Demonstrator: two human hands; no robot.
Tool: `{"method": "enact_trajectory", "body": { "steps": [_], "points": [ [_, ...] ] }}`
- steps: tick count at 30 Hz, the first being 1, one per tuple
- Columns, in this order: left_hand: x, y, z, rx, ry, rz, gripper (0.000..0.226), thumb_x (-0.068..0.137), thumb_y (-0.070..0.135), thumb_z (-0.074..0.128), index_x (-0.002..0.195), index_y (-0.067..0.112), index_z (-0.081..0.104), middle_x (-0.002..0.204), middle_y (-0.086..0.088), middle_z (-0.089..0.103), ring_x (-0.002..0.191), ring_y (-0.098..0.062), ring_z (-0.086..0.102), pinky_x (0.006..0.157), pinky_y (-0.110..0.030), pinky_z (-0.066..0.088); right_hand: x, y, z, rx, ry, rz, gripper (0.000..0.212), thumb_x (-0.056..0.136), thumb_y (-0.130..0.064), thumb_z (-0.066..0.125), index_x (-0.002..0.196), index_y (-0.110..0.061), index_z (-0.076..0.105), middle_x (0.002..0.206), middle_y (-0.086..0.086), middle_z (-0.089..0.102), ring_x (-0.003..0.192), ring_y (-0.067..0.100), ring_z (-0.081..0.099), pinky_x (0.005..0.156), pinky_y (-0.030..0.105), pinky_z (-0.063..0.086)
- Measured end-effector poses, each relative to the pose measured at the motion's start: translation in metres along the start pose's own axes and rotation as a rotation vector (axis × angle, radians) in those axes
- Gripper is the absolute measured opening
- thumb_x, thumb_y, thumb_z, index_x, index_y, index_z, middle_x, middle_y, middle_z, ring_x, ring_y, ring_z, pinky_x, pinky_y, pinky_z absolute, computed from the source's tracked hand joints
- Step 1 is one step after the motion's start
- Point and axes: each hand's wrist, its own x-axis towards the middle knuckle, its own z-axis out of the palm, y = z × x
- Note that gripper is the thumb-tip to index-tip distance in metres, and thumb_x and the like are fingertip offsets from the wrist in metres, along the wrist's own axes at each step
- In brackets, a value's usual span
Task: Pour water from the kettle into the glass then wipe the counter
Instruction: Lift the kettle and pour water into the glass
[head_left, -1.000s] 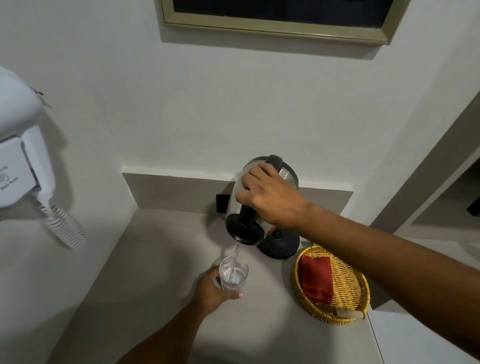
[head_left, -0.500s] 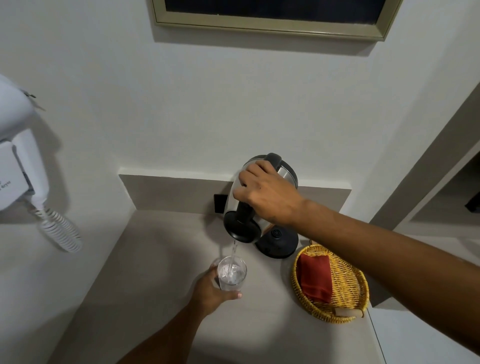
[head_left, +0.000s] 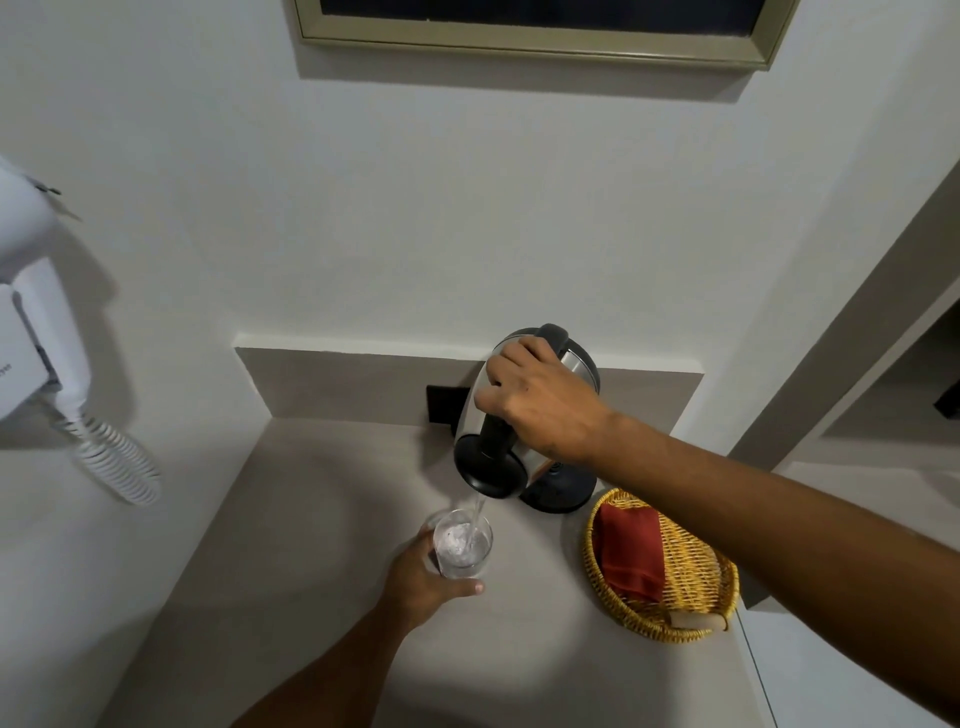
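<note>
My right hand (head_left: 540, 402) grips the black handle of a steel kettle (head_left: 491, 457), which is tilted forward above the counter. A thin stream of water runs from its spout into a clear glass (head_left: 462, 545). The glass stands on the grey counter (head_left: 311, 519) and my left hand (head_left: 421, 582) is wrapped around its left side. Water fills part of the glass. A red cloth (head_left: 631, 551) lies folded in a yellow wicker basket (head_left: 691, 613) to the right of the glass.
The kettle's black base (head_left: 561, 491) sits behind the basket near the back wall. A black socket plate (head_left: 444, 402) is on the backsplash. A white wall-mounted hair dryer (head_left: 36, 343) with a coiled cord hangs on the left wall. A framed panel (head_left: 530, 41) hangs above.
Water keeps flowing and the level in the glass has risen a little. Both hands hold nearly the same positions.
</note>
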Motion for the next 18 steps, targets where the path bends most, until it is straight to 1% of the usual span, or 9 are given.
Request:
{"method": "enact_trajectory", "body": {
  "steps": [4, 7, 8, 9, 11, 13, 15, 16, 18],
  "points": [
    [-0.001, -0.001, 0.0, -0.023, -0.002, -0.008, 0.093, 0.035, 0.041, 0.104, 0.121, 0.038, 0.069, 0.11, 0.011, 0.08, 0.106, -0.007, 0.074, 0.088, -0.021, 0.058, -0.003, 0.003, 0.004, 0.005, -0.002, 0.006, 0.01, 0.084, -0.005, 0.062, 0.091, -0.012, 0.063, 0.084, 0.009, 0.052, 0.087, 0.029, 0.048, 0.091, 0.046, 0.036],
    [-0.001, -0.002, 0.0, -0.04, -0.001, 0.005, 0.089, 0.035, 0.04, 0.104, 0.115, 0.051, 0.068, 0.109, 0.022, 0.079, 0.103, 0.003, 0.072, 0.081, -0.008, 0.053, -0.006, 0.005, 0.008, 0.006, 0.006, 0.012, 0.011, 0.084, -0.004, 0.061, 0.091, -0.012, 0.063, 0.084, 0.009, 0.053, 0.087, 0.029, 0.048, 0.09, 0.046, 0.035],
    [-0.001, -0.002, 0.0, -0.042, 0.003, 0.003, 0.089, 0.034, 0.04, 0.104, 0.114, 0.052, 0.067, 0.109, 0.024, 0.078, 0.103, 0.004, 0.072, 0.082, -0.007, 0.054, -0.007, 0.005, 0.009, 0.009, 0.011, 0.017, 0.012, 0.084, -0.004, 0.061, 0.092, -0.012, 0.063, 0.084, 0.009, 0.053, 0.088, 0.029, 0.049, 0.09, 0.046, 0.035],
    [0.0, -0.002, 0.001, -0.042, 0.003, -0.005, 0.09, 0.034, 0.041, 0.104, 0.116, 0.048, 0.068, 0.109, 0.021, 0.079, 0.104, 0.002, 0.072, 0.086, -0.012, 0.055, -0.008, 0.006, 0.011, 0.011, 0.016, 0.022, 0.012, 0.084, -0.004, 0.062, 0.093, -0.012, 0.063, 0.085, 0.009, 0.053, 0.088, 0.029, 0.049, 0.09, 0.046, 0.034],
    [0.0, -0.001, 0.001, -0.053, 0.0, -0.018, 0.092, 0.034, 0.04, 0.104, 0.119, 0.04, 0.068, 0.11, 0.012, 0.08, 0.107, -0.005, 0.073, 0.096, -0.027, 0.058, -0.01, 0.009, 0.015, 0.017, 0.015, 0.039, 0.013, 0.085, -0.006, 0.062, 0.095, -0.013, 0.063, 0.087, 0.008, 0.054, 0.091, 0.028, 0.049, 0.091, 0.044, 0.032],
    [0.0, -0.001, 0.0, -0.06, 0.002, -0.02, 0.091, 0.036, 0.036, 0.104, 0.12, 0.037, 0.068, 0.113, 0.008, 0.079, 0.109, -0.01, 0.072, 0.1, -0.033, 0.058, -0.013, 0.012, 0.02, 0.043, 0.011, 0.088, 0.011, 0.086, -0.01, 0.062, 0.095, -0.017, 0.063, 0.09, 0.006, 0.054, 0.094, 0.026, 0.047, 0.091, 0.041, 0.029],
    [0.0, -0.001, 0.0, -0.048, -0.01, -0.017, 0.091, 0.039, 0.033, 0.105, 0.123, 0.033, 0.069, 0.114, 0.007, 0.079, 0.11, -0.011, 0.072, 0.098, -0.03, 0.058, -0.018, 0.021, 0.029, 0.127, 0.031, 0.19, 0.009, 0.084, -0.014, 0.064, 0.091, -0.02, 0.063, 0.091, 0.003, 0.053, 0.095, 0.023, 0.045, 0.089, 0.037, 0.028],
    [0.0, -0.001, 0.001, -0.044, -0.015, -0.019, 0.091, 0.041, 0.031, 0.106, 0.124, 0.032, 0.069, 0.114, 0.007, 0.079, 0.11, -0.01, 0.072, 0.095, -0.026, 0.058, -0.022, 0.028, 0.034, 0.197, 0.048, 0.267, 0.011, 0.081, -0.013, 0.068, 0.089, -0.02, 0.064, 0.09, 0.002, 0.054, 0.095, 0.023, 0.044, 0.088, 0.037, 0.029],
    [0.001, -0.002, 0.001, -0.046, -0.013, -0.027, 0.091, 0.043, 0.025, 0.107, 0.126, 0.03, 0.068, 0.113, 0.005, 0.08, 0.109, -0.011, 0.073, 0.086, -0.014, 0.056, -0.032, 0.046, 0.049, 0.357, 0.072, 0.447, 0.024, 0.069, -0.006, 0.076, 0.087, -0.019, 0.067, 0.089, 0.003, 0.057, 0.093, 0.023, 0.046, 0.081, 0.034, 0.033]
  ]
}}
